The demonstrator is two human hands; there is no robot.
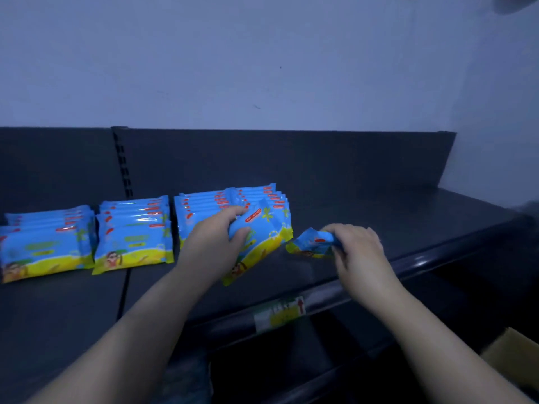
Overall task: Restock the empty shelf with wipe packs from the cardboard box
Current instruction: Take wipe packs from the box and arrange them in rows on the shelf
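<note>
Blue and yellow wipe packs stand in rows on the dark shelf (364,217): one row at far left (43,252), a second (134,237) beside it, a third (204,208) behind my left hand. My left hand (215,237) grips a tilted wipe pack (262,240) at the front of the rightmost row. My right hand (355,246) holds another wipe pack (312,243) by its end, low over the shelf just right of the rows. A corner of the cardboard box (513,357) shows at lower right.
The shelf's back panel (291,161) rises behind the rows, with a slotted upright (124,164) at left. A price label (280,313) sits on the shelf's front edge. A lower shelf (291,368) lies below. The shelf's right part is bare.
</note>
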